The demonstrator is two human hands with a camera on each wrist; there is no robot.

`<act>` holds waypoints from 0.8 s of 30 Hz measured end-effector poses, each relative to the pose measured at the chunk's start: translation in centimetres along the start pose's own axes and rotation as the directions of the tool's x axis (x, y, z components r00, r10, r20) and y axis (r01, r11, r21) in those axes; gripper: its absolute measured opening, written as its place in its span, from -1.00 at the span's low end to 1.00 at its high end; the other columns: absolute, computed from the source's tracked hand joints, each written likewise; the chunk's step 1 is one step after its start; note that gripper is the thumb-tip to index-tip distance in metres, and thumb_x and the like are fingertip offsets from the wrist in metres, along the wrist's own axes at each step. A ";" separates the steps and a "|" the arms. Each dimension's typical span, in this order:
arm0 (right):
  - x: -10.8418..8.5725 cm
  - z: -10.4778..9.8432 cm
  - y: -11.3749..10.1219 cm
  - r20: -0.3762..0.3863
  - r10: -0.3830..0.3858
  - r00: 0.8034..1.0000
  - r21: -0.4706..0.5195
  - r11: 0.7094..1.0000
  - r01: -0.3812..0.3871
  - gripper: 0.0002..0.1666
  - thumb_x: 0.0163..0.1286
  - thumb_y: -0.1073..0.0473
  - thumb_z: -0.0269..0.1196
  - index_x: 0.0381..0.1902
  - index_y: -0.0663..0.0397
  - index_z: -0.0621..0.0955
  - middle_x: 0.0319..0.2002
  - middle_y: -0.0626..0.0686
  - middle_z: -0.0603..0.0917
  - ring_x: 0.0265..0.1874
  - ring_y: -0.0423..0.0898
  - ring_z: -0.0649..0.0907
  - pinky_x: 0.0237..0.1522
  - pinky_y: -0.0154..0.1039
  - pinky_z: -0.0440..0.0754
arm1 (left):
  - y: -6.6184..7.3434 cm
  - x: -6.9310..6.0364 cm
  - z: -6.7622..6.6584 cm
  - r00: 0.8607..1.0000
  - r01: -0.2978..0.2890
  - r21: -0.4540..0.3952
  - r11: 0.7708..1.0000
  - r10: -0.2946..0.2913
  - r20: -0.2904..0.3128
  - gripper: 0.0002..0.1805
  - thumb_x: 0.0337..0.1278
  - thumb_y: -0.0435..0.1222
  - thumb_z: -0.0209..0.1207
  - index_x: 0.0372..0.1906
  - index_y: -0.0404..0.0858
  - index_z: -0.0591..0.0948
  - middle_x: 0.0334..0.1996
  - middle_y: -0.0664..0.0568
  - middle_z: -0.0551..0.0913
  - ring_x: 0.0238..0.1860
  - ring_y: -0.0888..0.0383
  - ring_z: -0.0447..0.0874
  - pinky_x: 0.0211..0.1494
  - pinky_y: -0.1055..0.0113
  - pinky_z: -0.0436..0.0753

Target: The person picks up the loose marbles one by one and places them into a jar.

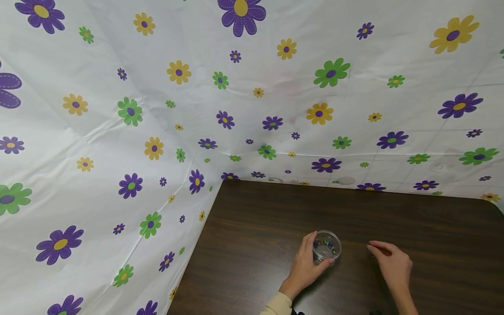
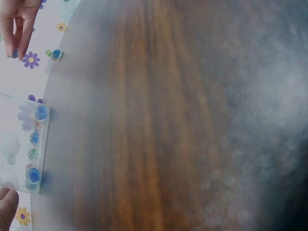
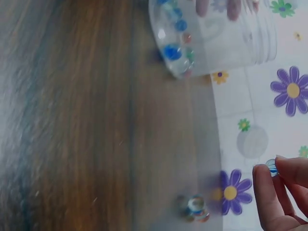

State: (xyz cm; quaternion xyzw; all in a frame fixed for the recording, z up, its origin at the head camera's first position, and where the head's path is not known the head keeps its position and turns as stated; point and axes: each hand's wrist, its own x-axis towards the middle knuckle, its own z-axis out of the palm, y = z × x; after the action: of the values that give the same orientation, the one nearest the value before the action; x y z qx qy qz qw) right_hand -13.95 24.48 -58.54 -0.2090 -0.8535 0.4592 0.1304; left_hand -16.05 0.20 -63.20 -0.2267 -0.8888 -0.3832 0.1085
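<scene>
My left hand (image 1: pixel 305 267) grips a clear round container (image 1: pixel 327 245) around its side; several coloured marbles lie on its bottom. To the right of the container, my right hand (image 1: pixel 393 264) is held above the table. A clear marble with blue inside (image 3: pixel 272 167) is pinched between its thumb and finger in the right wrist view. Marbles (image 3: pixel 196 204) sit on the table near that hand, also visible in the left wrist view as a blue one (image 2: pixel 57 54). The container's wall (image 2: pixel 12 139) shows at the left edge there, with a fingertip of my left hand against it.
The dark wooden table (image 1: pixel 252 245) meets a white flowered sheet (image 1: pixel 236 100) along its far edge and left side. The container's open rim faces up, away from the tabletop.
</scene>
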 end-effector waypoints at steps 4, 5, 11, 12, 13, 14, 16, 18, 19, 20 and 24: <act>-0.2 0.2 -0.9 0.007 -0.007 1.000 0.017 1.000 0.007 -0.77 0.35 0.19 0.47 -0.13 0.23 0.80 -0.16 0.18 0.80 -0.47 -0.60 0.52 -0.45 -0.54 0.49 | 0.0 0.0 0.0 1.000 0.002 -0.003 1.000 -0.002 -0.001 -0.07 0.29 0.11 0.35 0.56 -0.23 0.23 0.43 0.02 0.37 0.34 0.06 0.50 0.26 0.14 0.59; -0.3 0.3 -1.2 0.007 -0.003 1.000 0.019 1.000 0.003 -0.78 0.34 0.19 0.48 -0.13 0.22 0.80 -0.14 0.16 0.80 -0.46 -0.60 0.52 -0.45 -0.53 0.49 | 0.0 0.0 0.0 1.000 0.002 -0.003 1.000 -0.002 -0.003 -0.07 0.29 0.11 0.35 0.56 -0.23 0.23 0.43 0.02 0.37 0.34 0.06 0.50 0.25 0.15 0.59; -0.6 0.7 -2.5 0.015 -0.005 1.000 0.029 1.000 0.004 -0.79 0.32 0.16 0.49 -0.14 0.15 0.82 -0.14 0.08 0.81 -0.43 -0.59 0.53 -0.42 -0.52 0.48 | -0.1 0.0 0.0 1.000 -0.001 0.000 1.000 0.001 -0.009 -0.07 0.27 0.10 0.36 0.56 -0.24 0.24 0.43 0.02 0.38 0.33 0.06 0.51 0.24 0.16 0.60; -0.7 0.8 -2.6 0.016 -0.009 1.000 0.031 0.999 0.008 -0.79 0.32 0.15 0.49 -0.14 0.14 0.82 -0.15 0.08 0.81 -0.43 -0.59 0.53 -0.41 -0.52 0.48 | -0.1 0.1 0.0 1.000 -0.003 0.001 1.000 0.003 -0.009 -0.07 0.27 0.10 0.36 0.55 -0.24 0.24 0.42 0.01 0.38 0.33 0.06 0.51 0.24 0.16 0.60; -0.7 0.9 -2.8 0.016 -0.012 1.000 0.034 0.999 0.012 -0.80 0.32 0.16 0.49 -0.15 0.14 0.82 -0.15 0.08 0.81 -0.42 -0.58 0.53 -0.41 -0.53 0.48 | -0.1 0.1 0.0 1.000 -0.007 0.001 1.000 0.007 -0.010 -0.06 0.27 0.10 0.37 0.55 -0.25 0.24 0.42 0.01 0.38 0.33 0.06 0.51 0.25 0.16 0.60; -0.8 1.0 -3.0 0.016 -0.016 1.000 0.035 0.999 0.015 -0.80 0.33 0.16 0.49 -0.15 0.13 0.82 -0.15 0.09 0.81 -0.42 -0.58 0.54 -0.40 -0.53 0.48 | -0.1 0.1 0.0 1.000 -0.010 0.002 1.000 0.010 -0.012 -0.06 0.27 0.10 0.37 0.55 -0.26 0.24 0.42 0.00 0.38 0.33 0.06 0.51 0.25 0.16 0.60; -0.9 1.2 -3.3 0.016 -0.021 1.000 0.038 0.999 0.020 -0.81 0.32 0.17 0.49 -0.15 0.12 0.82 -0.14 0.11 0.81 -0.41 -0.57 0.54 -0.39 -0.54 0.47 | 0.0 0.1 0.0 1.000 -0.015 0.003 1.000 0.015 -0.014 -0.06 0.27 0.09 0.37 0.55 -0.27 0.24 0.42 0.00 0.39 0.33 0.05 0.51 0.25 0.15 0.59; -1.1 1.4 -3.6 0.021 -0.024 0.999 0.039 0.999 0.023 -0.82 0.33 0.17 0.49 -0.16 0.12 0.82 -0.13 0.12 0.80 -0.40 -0.56 0.54 -0.38 -0.55 0.47 | 0.0 0.1 0.0 1.000 -0.018 0.003 1.000 0.018 -0.014 -0.06 0.27 0.09 0.37 0.55 -0.27 0.24 0.42 -0.01 0.39 0.33 0.05 0.51 0.26 0.15 0.59; -1.1 1.5 -3.7 0.023 -0.029 0.999 0.040 0.999 0.028 -0.82 0.33 0.17 0.49 -0.16 0.12 0.82 -0.13 0.12 0.80 -0.40 -0.55 0.54 -0.38 -0.55 0.47 | 0.0 0.1 0.0 1.000 -0.019 0.004 1.000 0.019 -0.014 -0.06 0.27 0.09 0.37 0.55 -0.26 0.24 0.42 -0.01 0.38 0.34 0.05 0.51 0.26 0.16 0.59; -1.2 1.6 -3.9 0.026 -0.033 0.999 0.043 0.999 0.031 -0.82 0.33 0.17 0.49 -0.16 0.11 0.82 -0.12 0.12 0.80 -0.39 -0.55 0.54 -0.37 -0.56 0.47 | 0.0 0.1 0.0 1.000 -0.019 0.004 1.000 0.019 -0.014 -0.06 0.27 0.09 0.37 0.55 -0.26 0.24 0.42 -0.01 0.38 0.33 0.05 0.51 0.26 0.16 0.59; -1.4 2.0 -4.4 0.044 -0.067 0.997 0.058 0.996 0.065 -0.84 0.31 0.19 0.49 -0.18 0.12 0.82 -0.13 0.10 0.80 -0.36 -0.56 0.55 -0.34 -0.57 0.47 | 0.0 0.0 -0.1 1.000 -0.022 0.006 1.000 0.022 -0.011 -0.06 0.27 0.08 0.37 0.55 -0.26 0.23 0.42 -0.01 0.38 0.33 0.06 0.51 0.26 0.16 0.59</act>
State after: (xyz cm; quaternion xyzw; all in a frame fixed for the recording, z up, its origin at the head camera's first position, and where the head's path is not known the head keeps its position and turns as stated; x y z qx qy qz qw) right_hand -14.58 20.16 -56.01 -0.1664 -0.8493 0.4833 0.1318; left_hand -16.09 0.15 -63.15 -0.2338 -0.8869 -0.3805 0.1185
